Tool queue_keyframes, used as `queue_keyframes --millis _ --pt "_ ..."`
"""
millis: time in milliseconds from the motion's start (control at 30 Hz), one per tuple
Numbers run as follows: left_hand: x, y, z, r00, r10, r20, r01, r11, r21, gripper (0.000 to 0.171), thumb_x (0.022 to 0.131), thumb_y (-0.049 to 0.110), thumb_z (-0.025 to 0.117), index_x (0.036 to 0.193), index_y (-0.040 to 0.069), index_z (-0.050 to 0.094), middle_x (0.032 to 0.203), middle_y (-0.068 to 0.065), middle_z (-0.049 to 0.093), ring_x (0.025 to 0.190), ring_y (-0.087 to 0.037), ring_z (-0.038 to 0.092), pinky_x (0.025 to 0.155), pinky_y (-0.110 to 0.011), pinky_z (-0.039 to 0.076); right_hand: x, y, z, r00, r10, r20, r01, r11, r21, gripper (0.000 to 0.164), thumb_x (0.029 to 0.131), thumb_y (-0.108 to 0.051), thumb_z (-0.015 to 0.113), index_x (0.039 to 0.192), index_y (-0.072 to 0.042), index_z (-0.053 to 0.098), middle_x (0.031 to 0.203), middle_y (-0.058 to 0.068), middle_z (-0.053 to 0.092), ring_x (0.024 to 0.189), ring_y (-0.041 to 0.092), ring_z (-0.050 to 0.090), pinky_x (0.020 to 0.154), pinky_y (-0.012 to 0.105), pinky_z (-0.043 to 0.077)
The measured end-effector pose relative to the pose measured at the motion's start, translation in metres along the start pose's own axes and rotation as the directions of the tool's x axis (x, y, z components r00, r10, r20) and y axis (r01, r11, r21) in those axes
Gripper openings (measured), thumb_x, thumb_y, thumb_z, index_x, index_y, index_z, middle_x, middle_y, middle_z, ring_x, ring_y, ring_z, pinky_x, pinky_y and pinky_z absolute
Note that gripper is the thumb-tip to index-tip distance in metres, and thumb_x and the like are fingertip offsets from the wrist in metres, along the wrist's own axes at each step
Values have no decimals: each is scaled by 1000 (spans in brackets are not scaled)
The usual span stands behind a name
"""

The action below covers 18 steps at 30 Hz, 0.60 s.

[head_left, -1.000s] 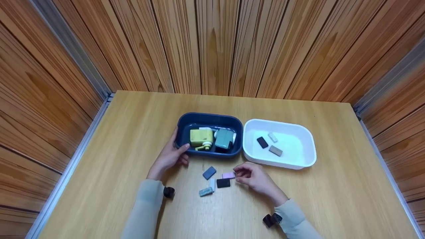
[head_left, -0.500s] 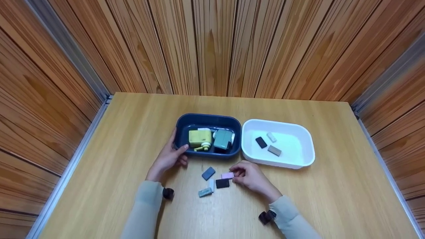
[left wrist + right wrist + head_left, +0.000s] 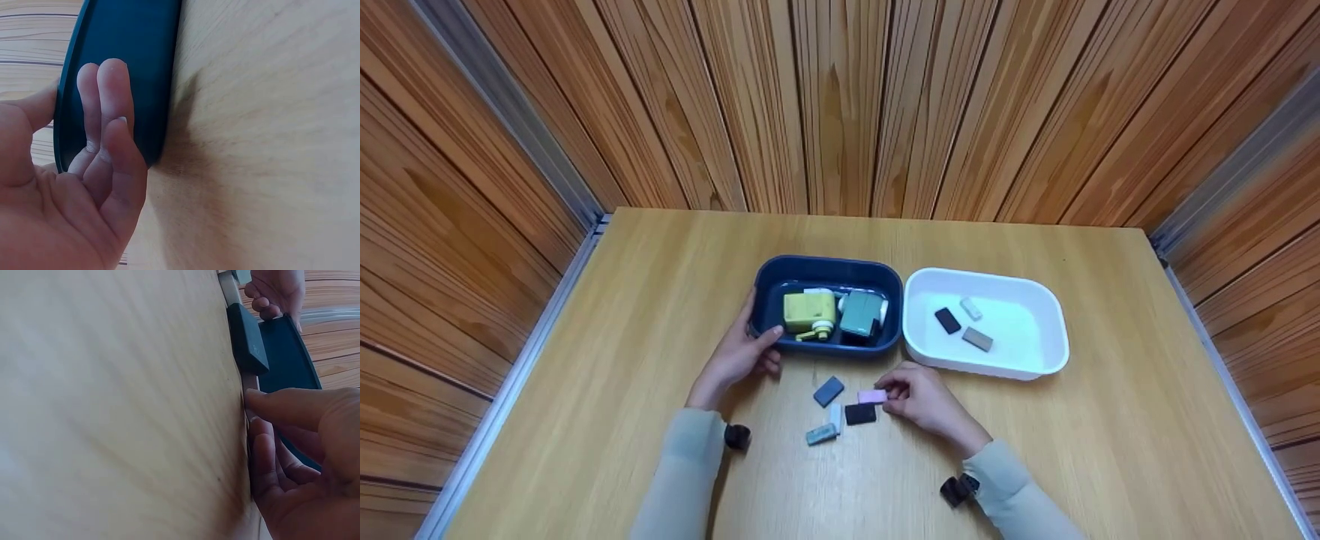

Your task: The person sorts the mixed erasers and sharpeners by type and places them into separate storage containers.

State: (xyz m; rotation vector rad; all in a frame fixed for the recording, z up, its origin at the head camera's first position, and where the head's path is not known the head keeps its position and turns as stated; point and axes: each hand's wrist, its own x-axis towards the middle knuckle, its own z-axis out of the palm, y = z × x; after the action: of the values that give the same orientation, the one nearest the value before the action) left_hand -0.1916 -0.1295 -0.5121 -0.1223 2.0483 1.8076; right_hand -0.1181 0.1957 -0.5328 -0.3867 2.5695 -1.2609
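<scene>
My left hand (image 3: 739, 356) grips the front left corner of a navy blue tub (image 3: 769, 262), thumb over the rim and the other fingers against its outer wall (image 3: 149, 34). Inside that tub lie a yellow pump bottle (image 3: 808, 309) and a teal bottle (image 3: 861, 313). With thumb and fingertips, my right hand (image 3: 926, 401) pinches the right end of a pink eraser (image 3: 871, 397) on the table. Around it lie a black eraser (image 3: 860, 414), a blue one (image 3: 829, 391), a thin white one (image 3: 835, 418) and a teal marbled one (image 3: 821, 434).
Right beside the navy tub stands a white tub (image 3: 1027, 322) with a black eraser (image 3: 947, 320), a white eraser (image 3: 970, 308) and a grey-brown eraser (image 3: 977, 339) in it. Wood-panelled walls (image 3: 840, 112) rise behind the table (image 3: 682, 262) and at both sides.
My right hand has moved slightly left, and its fingertips have come together on the pink eraser's end. The left hand stays on the navy tub. The head view has shifted a little.
</scene>
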Motion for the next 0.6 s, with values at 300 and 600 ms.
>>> queue_keyframes --millis 300,600 --pt "-1 0 0 1000 -12 -1 12 1000 1 85 97 35 66 155 54 6 87 -22 66 74 -34 69 70 -40 58 -1 0 1 1000 -10 0 10 999 -34 23 83 -3 76 104 -12 75 93 -3 58 81 12 58 70 26 50" --pt "-1 0 0 1000 0 -12 0 1000 5 85 98 34 65 156 51 5 86 -21 65 73 -33 69 69 -39 58 -2 -1 1 1000 3 -15 -3 999 -38 22 83 -3 76 103 -13 74 93 -2 59 81 13 57 71 28 50"
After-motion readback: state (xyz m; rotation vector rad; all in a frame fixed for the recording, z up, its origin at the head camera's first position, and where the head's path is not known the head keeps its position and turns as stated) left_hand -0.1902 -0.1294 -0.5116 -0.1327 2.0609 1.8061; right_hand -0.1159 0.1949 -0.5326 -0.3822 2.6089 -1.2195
